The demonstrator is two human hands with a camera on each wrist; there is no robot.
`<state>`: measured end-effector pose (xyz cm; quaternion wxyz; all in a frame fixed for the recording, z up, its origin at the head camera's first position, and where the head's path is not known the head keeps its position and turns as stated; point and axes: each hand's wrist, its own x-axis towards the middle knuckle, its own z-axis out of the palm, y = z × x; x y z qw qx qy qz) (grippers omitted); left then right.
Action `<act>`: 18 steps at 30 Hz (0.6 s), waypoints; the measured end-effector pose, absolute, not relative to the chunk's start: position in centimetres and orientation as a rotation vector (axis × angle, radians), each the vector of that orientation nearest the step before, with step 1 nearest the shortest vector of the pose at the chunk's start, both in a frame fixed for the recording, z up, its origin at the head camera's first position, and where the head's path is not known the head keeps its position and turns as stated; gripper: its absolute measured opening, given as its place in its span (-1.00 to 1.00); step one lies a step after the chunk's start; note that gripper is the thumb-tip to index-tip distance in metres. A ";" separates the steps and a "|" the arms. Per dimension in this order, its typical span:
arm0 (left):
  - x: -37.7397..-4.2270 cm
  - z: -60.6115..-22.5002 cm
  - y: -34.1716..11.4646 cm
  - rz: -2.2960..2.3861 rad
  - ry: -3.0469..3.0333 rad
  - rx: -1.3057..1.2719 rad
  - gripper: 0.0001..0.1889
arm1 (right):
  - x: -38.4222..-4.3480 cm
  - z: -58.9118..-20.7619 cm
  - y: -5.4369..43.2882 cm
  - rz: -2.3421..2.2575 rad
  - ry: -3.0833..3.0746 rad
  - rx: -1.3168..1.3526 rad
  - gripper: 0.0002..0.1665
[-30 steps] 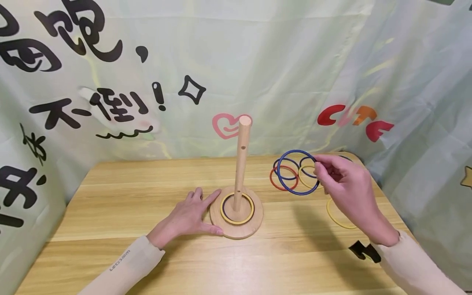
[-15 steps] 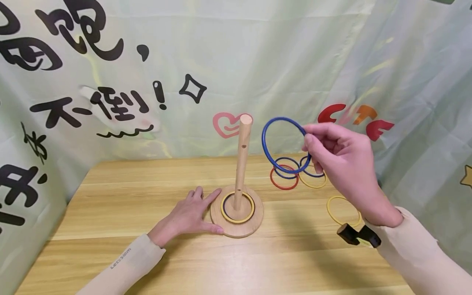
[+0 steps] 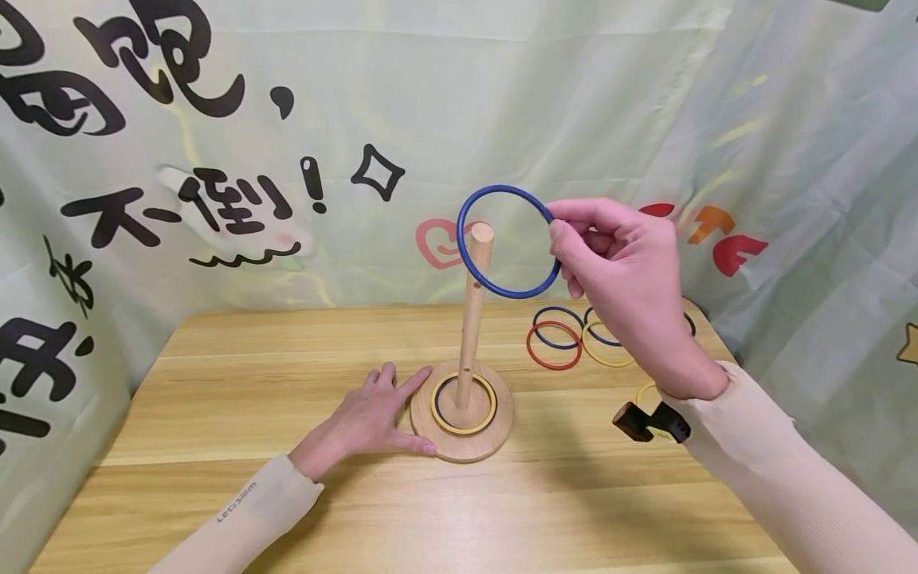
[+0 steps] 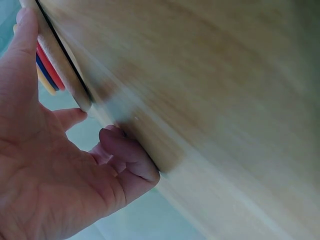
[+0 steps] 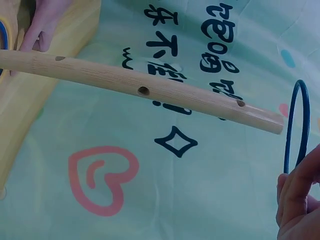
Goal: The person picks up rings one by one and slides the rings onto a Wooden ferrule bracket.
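My right hand [image 3: 624, 271] pinches a thin blue ring [image 3: 462, 239] upright between thumb and fingers, level with the top of a wooden peg [image 3: 470, 335]. In the right wrist view the ring [image 5: 306, 115] stands just beyond the peg's tip [image 5: 272, 122], apart from it. The peg rises from a round wooden base [image 3: 466, 450]. My left hand [image 3: 362, 418] rests beside that base, thumb and index finger spread along its rim. Round the peg's foot lies a yellow ring [image 3: 492, 418]; the left wrist view shows red [image 4: 50, 67] and blue rings stacked with it.
On the table [image 3: 287, 351] at the back right lie a red ring [image 3: 531, 357], blue rings [image 3: 558, 308] and a yellow ring [image 3: 610, 365], some overlapping. Another yellow ring [image 3: 643, 392] is partly hidden by the right wrist. A printed curtain [image 3: 574, 104] hangs behind the table.
My right hand has carried the blue ring up and left from over the loose rings to the peg's top. The left hand stays at the base.
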<state>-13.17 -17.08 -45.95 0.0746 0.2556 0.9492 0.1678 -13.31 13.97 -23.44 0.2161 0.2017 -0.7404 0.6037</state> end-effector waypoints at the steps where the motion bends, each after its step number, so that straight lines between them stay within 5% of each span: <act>1: -13.2 -45.9 -17.1 0.505 2.847 0.766 0.34 | -13.5 -23.6 13.8 1.670 -2.060 0.560 -0.85; 18: -13.2 -45.9 -17.0 0.497 2.844 0.761 0.33 | -15.0 -28.5 12.3 1.610 -2.304 0.542 -0.83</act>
